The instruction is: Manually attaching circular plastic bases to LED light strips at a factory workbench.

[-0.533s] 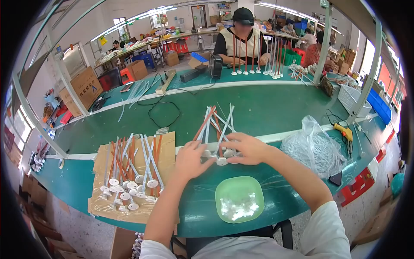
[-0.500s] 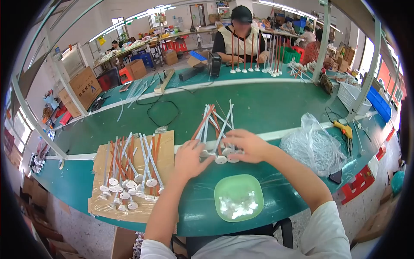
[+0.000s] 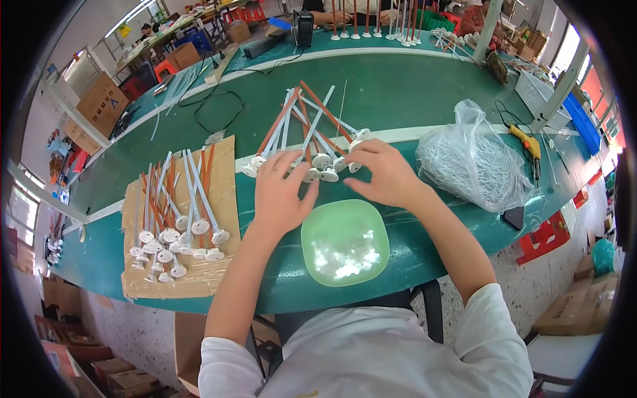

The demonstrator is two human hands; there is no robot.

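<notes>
I rest my left hand (image 3: 282, 192) open beside the pale green square plastic bowl (image 3: 345, 242); beyond it, my right hand (image 3: 385, 174) pinches white-based thin rods (image 3: 312, 142), fanned for picking.

Bowl (image 3: 345, 243) before the rods (image 3: 305, 136); cardboard (image 3: 179, 225) left, bag (image 3: 472, 159) right.

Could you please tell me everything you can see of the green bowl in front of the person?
The green bowl is a shallow, rounded-square dish of pale, slightly see-through plastic by the look of it. It sits upright on the green table near its front edge, just below both hands, and holds a small heap of tiny white pieces. The left hand lies beside its rim; neither hand clearly touches it.
</notes>
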